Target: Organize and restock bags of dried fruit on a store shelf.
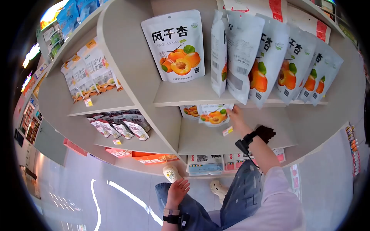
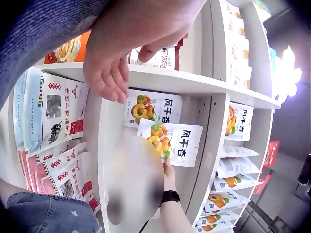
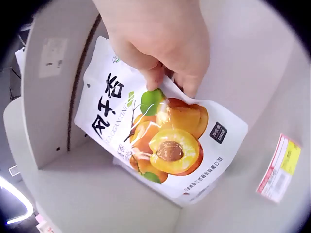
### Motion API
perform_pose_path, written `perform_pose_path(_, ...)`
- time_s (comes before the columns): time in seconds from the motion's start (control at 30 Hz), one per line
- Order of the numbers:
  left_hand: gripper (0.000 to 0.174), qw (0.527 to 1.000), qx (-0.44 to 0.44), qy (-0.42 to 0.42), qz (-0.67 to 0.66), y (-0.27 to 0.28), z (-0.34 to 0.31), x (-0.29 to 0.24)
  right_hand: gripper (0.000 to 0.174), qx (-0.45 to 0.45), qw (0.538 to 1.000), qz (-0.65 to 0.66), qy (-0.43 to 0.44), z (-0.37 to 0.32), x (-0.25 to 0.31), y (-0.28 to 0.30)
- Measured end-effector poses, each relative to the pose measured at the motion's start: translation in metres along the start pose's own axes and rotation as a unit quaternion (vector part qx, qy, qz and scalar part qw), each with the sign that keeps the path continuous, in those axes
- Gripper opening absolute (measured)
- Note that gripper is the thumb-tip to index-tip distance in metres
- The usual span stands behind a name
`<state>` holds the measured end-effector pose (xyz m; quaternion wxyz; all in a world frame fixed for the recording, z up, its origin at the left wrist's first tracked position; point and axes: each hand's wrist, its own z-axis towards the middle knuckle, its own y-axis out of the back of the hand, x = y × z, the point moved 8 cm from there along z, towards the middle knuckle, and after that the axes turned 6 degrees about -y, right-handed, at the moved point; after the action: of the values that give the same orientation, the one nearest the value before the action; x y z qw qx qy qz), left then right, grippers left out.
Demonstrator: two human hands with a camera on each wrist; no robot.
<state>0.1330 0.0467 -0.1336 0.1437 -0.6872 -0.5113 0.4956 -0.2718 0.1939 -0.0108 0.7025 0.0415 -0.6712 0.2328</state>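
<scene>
My right hand (image 1: 239,122) reaches into the middle shelf and pinches a white pouch of dried apricots (image 1: 213,115) by its side edge. In the right wrist view, thumb and fingers grip that pouch (image 3: 165,141), whose front shows orange apricots and black lettering; it leans at a slant. Another pouch of the same kind (image 2: 154,108) stands just behind it toward the shelf's left side. My left hand (image 1: 178,191) hangs low in front of the shelves near the knee, holding nothing, its fingers loosely bent in the left wrist view.
Above, one large apricot pouch (image 1: 175,50) and a row of several more (image 1: 266,65) stand on the upper shelf (image 1: 185,94). A price tag (image 1: 227,131) sits on the middle shelf's edge. An upright divider (image 1: 131,73) separates the left compartments. Flat packs (image 1: 204,164) lie lowest.
</scene>
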Motion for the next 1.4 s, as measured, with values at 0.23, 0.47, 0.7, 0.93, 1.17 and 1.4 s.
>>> perform_pose_path(0.23,0.034,0.999,-0.036,-0.008,-0.034,0.005,0.004,-0.011,0.023,-0.140,0.977,-0.162,0.007,0.063,-0.033,0.073)
perform_pose_path(0.47,0.033,0.998,-0.048,-0.007,-0.045,0.004,0.006,-0.015,0.024,-0.178,0.967,-0.169,0.064,0.072,-0.053,0.096)
perform_pose_path(0.7,0.033,0.998,-0.047,-0.009,-0.031,0.003,0.010,-0.014,0.026,-0.197,0.957,-0.187,0.098,0.071,-0.048,0.102)
perform_pose_path(0.93,0.032,0.999,-0.038,-0.013,-0.026,0.002,0.010,-0.008,0.027,-0.199,0.928,-0.293,0.116,0.049,-0.026,0.097)
perform_pose_path(1.17,0.031,1.000,-0.005,-0.013,-0.018,0.002,0.011,0.006,0.020,0.047,0.882,-0.434,0.179,-0.057,0.064,0.017)
perform_pose_path(1.4,0.031,0.999,-0.019,-0.026,0.002,0.002,0.009,0.014,0.027,0.037,0.777,-0.417,0.470,-0.169,0.223,-0.095)
